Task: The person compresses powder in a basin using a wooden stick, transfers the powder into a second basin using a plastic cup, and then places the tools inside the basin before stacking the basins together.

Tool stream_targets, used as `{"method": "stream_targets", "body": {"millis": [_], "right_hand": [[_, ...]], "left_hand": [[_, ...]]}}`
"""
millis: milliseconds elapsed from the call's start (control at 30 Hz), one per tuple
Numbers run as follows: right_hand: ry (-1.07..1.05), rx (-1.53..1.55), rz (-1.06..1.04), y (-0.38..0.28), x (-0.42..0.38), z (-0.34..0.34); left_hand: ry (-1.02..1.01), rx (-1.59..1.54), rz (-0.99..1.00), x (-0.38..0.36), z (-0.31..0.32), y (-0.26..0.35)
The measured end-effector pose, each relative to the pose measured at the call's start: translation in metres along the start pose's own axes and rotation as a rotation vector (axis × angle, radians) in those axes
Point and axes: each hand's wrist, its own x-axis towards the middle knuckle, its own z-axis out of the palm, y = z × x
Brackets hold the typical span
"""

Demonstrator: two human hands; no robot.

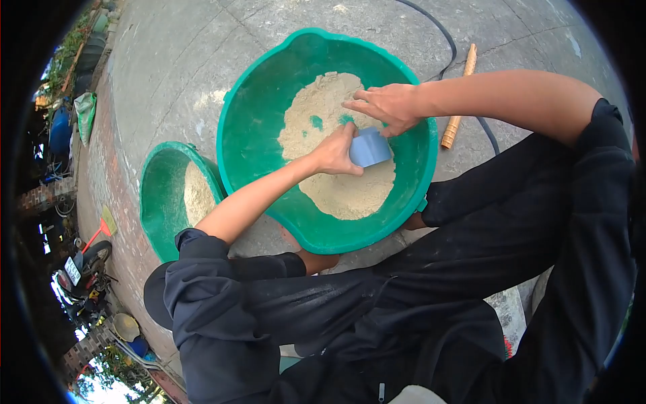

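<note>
A large green basin (259,141) stands on the ground between the legs, with pale powdery material (350,195) spread over its bottom. My left hand (336,151) grips a blue-grey plastic container (369,147) by its left side, low in the basin over the powder. Just above and to the right of the container, my right hand (390,106) rests at the powder with its fingers spread. Small patches of green bottom show through the powder near the left hand.
A smaller green tub (158,195) with more pale powder (198,195) stands at the left. Right of the basin lie a tan stick-like piece (460,97) and a black hose (449,40). A motorcycle (91,273) and a broom (106,225) are at far left.
</note>
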Motion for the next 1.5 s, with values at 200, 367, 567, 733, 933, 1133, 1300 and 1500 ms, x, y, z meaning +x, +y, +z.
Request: {"method": "stream_targets", "body": {"millis": [200,367,567,733,933,1133,1300,1500], "right_hand": [[-0.198,0.123,-0.056,-0.04,-0.01,0.031],[-0.132,0.236,-0.067,-0.029,-0.007,0.049],[-0.358,0.306,-0.005,-0.039,0.02,0.037],[-0.531,0.625,0.251,-0.046,0.027,-0.008],[-0.359,1.131,0.403,-0.022,0.028,-0.041],[-0.196,1.409,0.272,-0.022,0.057,-0.076],[-0.124,1.462,0.101,-0.053,0.092,-0.121],[0.092,1.224,-0.17,-0.128,0.192,-0.179]], "left_hand": [[0.062,-0.214,-0.126,-0.03,0.018,-0.006],[0.033,-0.391,-0.125,-0.04,0.019,-0.009],[-0.261,-0.907,-0.294,-0.049,0.018,-0.007],[-0.493,-1.312,-0.265,-0.041,0.009,-0.026],[-0.369,-1.333,-0.151,-0.052,-0.043,-0.029],[-0.196,-1.324,-0.163,-0.077,-0.115,-0.044],[-0.018,-1.179,-0.236,-0.138,-0.184,-0.051],[0.238,-1.169,-0.369,-0.271,-0.252,-0.08]]}}
